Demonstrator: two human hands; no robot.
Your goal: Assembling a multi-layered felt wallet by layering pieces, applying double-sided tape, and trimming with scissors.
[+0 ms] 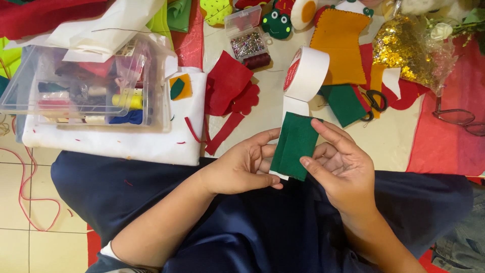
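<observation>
A dark green felt piece (294,143) is held upright over my lap, between both hands. My left hand (246,165) grips its left edge with thumb under and fingers behind. My right hand (342,164) pinches its right edge between thumb and forefinger. A strip of white tape runs from behind the felt up to a white tape roll (306,74), which hangs just above it. I sit on the floor in dark blue clothing.
A clear plastic box of thread spools (91,91) sits on white fabric at left. Red felt scraps (230,91), a pin box (247,44), orange felt (341,45), scissors (375,101), a gold sequin bag (409,50) and glasses (459,119) lie beyond my hands.
</observation>
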